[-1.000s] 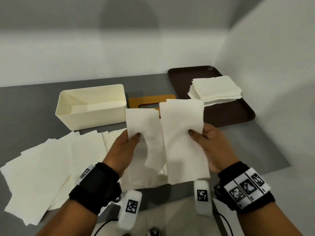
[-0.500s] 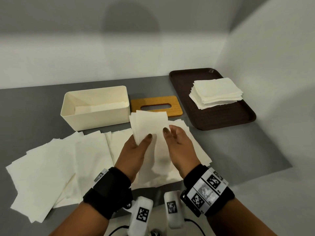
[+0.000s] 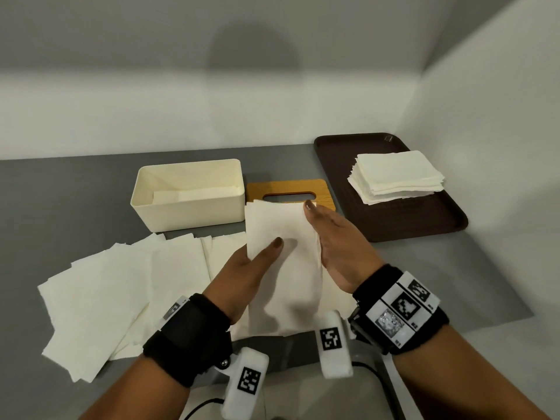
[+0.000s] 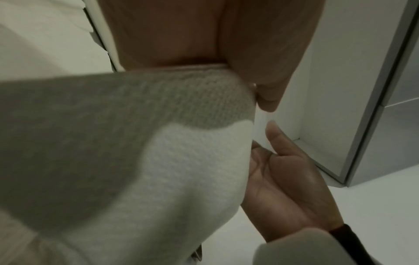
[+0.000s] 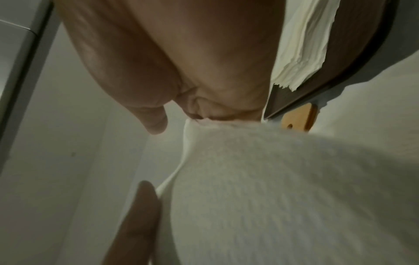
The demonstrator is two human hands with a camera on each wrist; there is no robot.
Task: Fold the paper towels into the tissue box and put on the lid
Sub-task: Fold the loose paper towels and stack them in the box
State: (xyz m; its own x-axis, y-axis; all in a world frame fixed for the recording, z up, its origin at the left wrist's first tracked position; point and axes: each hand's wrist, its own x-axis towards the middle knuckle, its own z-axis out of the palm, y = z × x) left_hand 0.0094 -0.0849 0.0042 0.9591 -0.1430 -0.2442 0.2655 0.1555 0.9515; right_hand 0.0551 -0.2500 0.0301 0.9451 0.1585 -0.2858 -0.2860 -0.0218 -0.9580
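Both hands hold one folded paper towel (image 3: 280, 237): left hand (image 3: 242, 277) pinching, right hand (image 3: 339, 244) flat alongside.

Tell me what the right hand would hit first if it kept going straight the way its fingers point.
Probably the wooden lid: the right hand points at it, fingertips just short. Depth is unclear.

grey table (image 3: 75, 189) | tissue box (image 3: 194, 213) | lid (image 3: 288, 187) | tray (image 3: 424, 228) | loose paper towels (image 3: 100, 295)

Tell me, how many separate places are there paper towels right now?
4: the folded paper towel gripped by the left hand, loose sheets on the table, a stack on the brown tray, some inside the tissue box.
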